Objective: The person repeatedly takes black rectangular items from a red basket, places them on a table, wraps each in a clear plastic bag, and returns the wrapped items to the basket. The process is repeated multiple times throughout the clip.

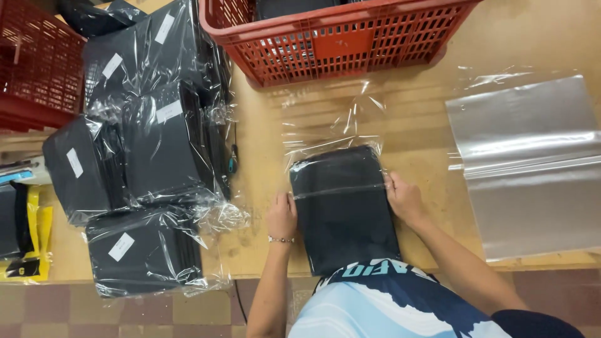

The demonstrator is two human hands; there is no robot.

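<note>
A: Item one, centre of the wooden table (263,250)?

B: A folded black garment (344,209), its far half inside a clear plastic bag (332,134). The bag's closed end lies toward the red crate (338,40), its mouth toward the person, so the garment slides in away from the body. The near end sits at the table edge, not yet covered.

A: Hands?

B: Left hand (282,216) is pressed against the garment's left edge, fingers curled on the bag's rim; a thin bracelet is at the wrist. Right hand (405,199) is on the right edge, fingers bent, pinching film and cloth together. One hand on each side keeps the bag mouth spread, as I judge it.

A: Finished stock?

B: A pile of bagged black garments (150,156) to the left, overlapping, several deep. Each carries a small white rectangular label (121,246) on its upper face, set at a slant; print too small to tell. The nearest pack overhangs the table edge.

A: Supplies?

B: A stack of empty clear bags (532,169) to the right, flat, well apart from the right hand, with a fold line across the middle.

A: Remainder?

B: A second red crate (37,69) at far left; a yellow-and-black package (28,238) at the left border, partly cut off; a small blue-handled tool (232,164) just beside the pile, kind uncertain.
</note>
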